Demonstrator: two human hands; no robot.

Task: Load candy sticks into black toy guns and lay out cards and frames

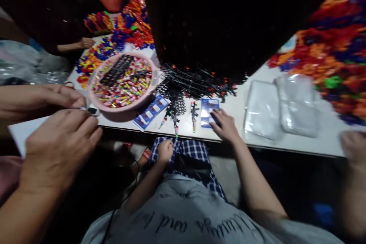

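My left hand (pixel 166 150) is curled closed over my lap, just below the table edge; whether anything is inside the fingers is hidden. My right hand (pixel 225 126) rests on the table, fingers apart over the right side of a blue printed card (pixel 206 111). Left of that card lies a small black toy gun (pixel 194 116) with a candy-coloured tube at its lower end. More toy guns with such tubes (pixel 175 120) lie nearer my left hand. A fanned stack of blue cards (pixel 151 113) sits beside the pink basin (pixel 98 107), which holds many small coloured candy tubes.
A large open box (pixel 240 19) stands behind a heap of black toy guns (pixel 197 84). Clear plastic bags (pixel 263 110) lie at right, before piled orange, red and blue pieces (pixel 337 45). Another person's hands (pixel 63 141) work at left with a white sheet (pixel 28 129).
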